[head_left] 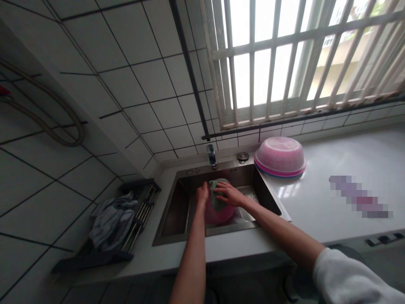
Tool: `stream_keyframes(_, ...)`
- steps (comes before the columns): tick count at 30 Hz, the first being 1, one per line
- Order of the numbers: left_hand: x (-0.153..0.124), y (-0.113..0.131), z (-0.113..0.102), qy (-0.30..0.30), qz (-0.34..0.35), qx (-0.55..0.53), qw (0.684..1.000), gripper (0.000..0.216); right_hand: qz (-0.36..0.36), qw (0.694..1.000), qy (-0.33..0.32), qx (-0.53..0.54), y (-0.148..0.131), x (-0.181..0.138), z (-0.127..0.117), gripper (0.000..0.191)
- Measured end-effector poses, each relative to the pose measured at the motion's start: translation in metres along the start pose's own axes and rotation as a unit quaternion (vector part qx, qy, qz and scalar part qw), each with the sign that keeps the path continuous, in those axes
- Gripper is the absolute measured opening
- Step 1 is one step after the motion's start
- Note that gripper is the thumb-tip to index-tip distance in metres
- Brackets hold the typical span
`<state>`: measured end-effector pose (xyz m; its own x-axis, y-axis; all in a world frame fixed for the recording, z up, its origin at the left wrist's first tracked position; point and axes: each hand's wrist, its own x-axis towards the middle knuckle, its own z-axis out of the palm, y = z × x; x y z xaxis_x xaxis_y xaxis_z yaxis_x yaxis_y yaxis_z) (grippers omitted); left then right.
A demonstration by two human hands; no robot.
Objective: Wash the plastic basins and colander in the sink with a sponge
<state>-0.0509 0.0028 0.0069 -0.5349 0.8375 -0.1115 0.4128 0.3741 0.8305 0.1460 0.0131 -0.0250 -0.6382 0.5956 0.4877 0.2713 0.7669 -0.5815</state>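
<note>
Head view: two bare hands at a pink bowl inside a steel sink, with a green cloth against it.
The left hand [202,194] is curled at the left edge of the bowl [218,216]; whether its fingers grasp the rim or the cloth, I cannot tell. The right hand [230,194] lies over the cloth [217,203], fingers spread. Behind the sink [167,223] stands a faucet [211,155]; a pink basket [280,157] sits upside down on the counter [316,190], to the right.

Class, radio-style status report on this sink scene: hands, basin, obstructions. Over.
Left hand at edge of pink basin. Right hand spread over green cloth. Basin in sink, tap beyond.
</note>
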Motion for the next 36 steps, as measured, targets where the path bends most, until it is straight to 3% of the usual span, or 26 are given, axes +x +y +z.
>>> stream_keyframes(5, -0.002, -0.003, 0.002, -0.010, -0.012, -0.141, 0.990, 0.061, 0.232, 0.960, 0.114, 0.108, 0.041, -0.006, -0.016, 0.046)
stream_keyframes(7, -0.004, -0.003, 0.004, -0.017, -0.003, -0.186, 0.982, 0.069, 0.276, 0.946, 0.136, 0.105, 0.046, -0.007, -0.018, 0.046)
stream_keyframes(9, -0.005, -0.004, 0.006, -0.017, 0.005, -0.209, 0.978, 0.075, 0.245, 0.956, 0.139, 0.078, 0.039, -0.006, -0.015, 0.045)
stream_keyframes(11, -0.006, -0.005, 0.009, -0.021, 0.012, -0.225, 0.974, 0.078, 0.168, 0.978, 0.121, 0.024, 0.021, -0.004, -0.010, 0.044)
stream_keyframes(15, -0.007, -0.004, 0.013, -0.046, 0.002, -0.265, 0.963, 0.077, -0.014, 0.996, 0.014, -0.084, -0.019, 0.001, 0.000, 0.041)
stream_keyframes(17, -0.009, -0.003, 0.014, -0.050, -0.006, -0.272, 0.961, 0.075, -0.064, 0.993, -0.016, -0.095, -0.026, 0.003, 0.000, 0.041)
stream_keyframes(19, -0.011, -0.002, 0.014, -0.054, -0.001, -0.268, 0.962, 0.074, -0.042, 0.996, 0.008, -0.081, -0.018, 0.003, -0.003, 0.041)
stream_keyframes(23, -0.017, 0.002, 0.014, -0.066, 0.022, -0.224, 0.972, 0.073, 0.129, 0.985, 0.110, 0.003, 0.023, -0.002, -0.015, 0.046)
stream_keyframes(28, -0.020, 0.007, 0.014, -0.072, 0.052, -0.114, 0.990, 0.055, 0.255, 0.959, 0.117, 0.038, 0.053, -0.010, -0.023, 0.047)
stream_keyframes(31, -0.019, 0.008, 0.011, 0.062, 0.093, -0.009, 0.994, 0.023, 0.235, 0.968, 0.078, 0.047, 0.050, -0.012, -0.015, 0.048)
stream_keyframes(33, -0.019, 0.007, 0.009, 0.149, 0.145, 0.020, 0.978, 0.033, 0.195, 0.978, 0.054, 0.054, 0.045, -0.011, -0.007, 0.047)
stream_keyframes(34, -0.019, 0.007, 0.009, 0.166, 0.170, 0.023, 0.971, 0.044, 0.177, 0.982, 0.046, 0.055, 0.043, -0.010, -0.003, 0.047)
stream_keyframes(36, -0.019, 0.006, 0.009, 0.144, 0.173, 0.025, 0.974, 0.051, 0.151, 0.987, 0.039, 0.048, 0.039, -0.009, 0.001, 0.045)
